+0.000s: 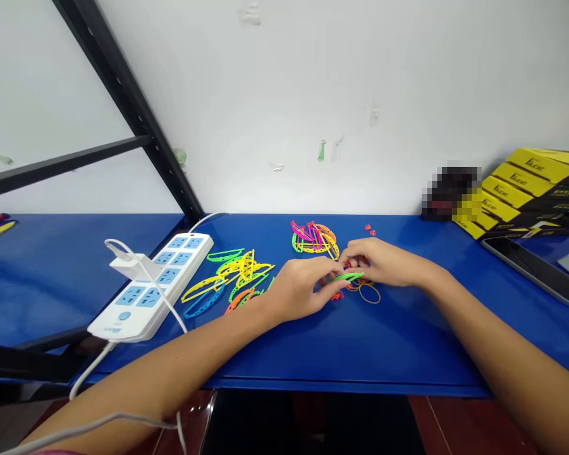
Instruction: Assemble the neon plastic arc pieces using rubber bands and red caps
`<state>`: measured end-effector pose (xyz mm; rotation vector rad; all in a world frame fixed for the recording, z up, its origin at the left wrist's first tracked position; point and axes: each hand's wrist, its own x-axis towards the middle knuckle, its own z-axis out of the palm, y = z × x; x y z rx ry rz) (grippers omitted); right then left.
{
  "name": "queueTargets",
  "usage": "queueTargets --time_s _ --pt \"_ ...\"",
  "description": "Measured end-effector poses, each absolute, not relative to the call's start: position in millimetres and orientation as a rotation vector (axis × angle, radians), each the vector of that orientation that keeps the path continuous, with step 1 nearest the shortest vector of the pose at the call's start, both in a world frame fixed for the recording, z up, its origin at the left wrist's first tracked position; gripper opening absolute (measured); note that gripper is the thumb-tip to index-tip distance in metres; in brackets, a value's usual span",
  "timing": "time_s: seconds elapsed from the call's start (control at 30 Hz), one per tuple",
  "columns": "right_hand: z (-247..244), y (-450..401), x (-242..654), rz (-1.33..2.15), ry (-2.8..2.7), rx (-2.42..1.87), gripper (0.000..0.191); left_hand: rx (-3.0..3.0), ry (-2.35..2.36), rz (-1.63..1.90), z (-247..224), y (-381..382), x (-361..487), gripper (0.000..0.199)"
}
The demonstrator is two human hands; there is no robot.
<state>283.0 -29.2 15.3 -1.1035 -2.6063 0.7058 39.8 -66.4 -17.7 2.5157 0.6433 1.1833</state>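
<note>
The left hand (296,292) pinched a green strip (353,276), its long axis nearly level and pointing right. The right hand (382,262) rested just above it, its grip unclear.

Blue bench (398,354) — power strip (149,284), plastic pieces (244,268)

Your desk (408,354): layout
Power strip (152,284) on left, plastic pcs (239,275) just right of it, more pcs (314,239) further back. One plastic piece (348,277) betw. your left hand (296,291) and right hand (384,262). Stacked boxes (533,189) back right, phone (533,268) in front.
</note>
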Motion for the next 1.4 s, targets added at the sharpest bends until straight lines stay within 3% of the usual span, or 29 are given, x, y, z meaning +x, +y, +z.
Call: queueTargets --time_s 0.37,0.77,1.1,1.27,1.4 --pt "17 -33 280 0.877 -2.564 -1.102 0.009 2.599 0.628 1.145 -19 -72 40 0.015" --pt "17 -27 278 0.663 -2.2 -1.151 0.022 2.46 0.758 1.13 -15 -70 40 0.014" --pt "26 -32 272 1.236 -1.514 -1.044 0.039 1.846 1.019 1.197 -2 -54 39 0.022" --pt "26 -35 268 1.288 -1.54 -1.028 0.039 1.663 0.995 1.127 15 -34 21 0.035" --pt "26 -42 259 1.2 -1.582 -1.019 0.043 1.797 0.995 1.01 15 -19 8 0.035"
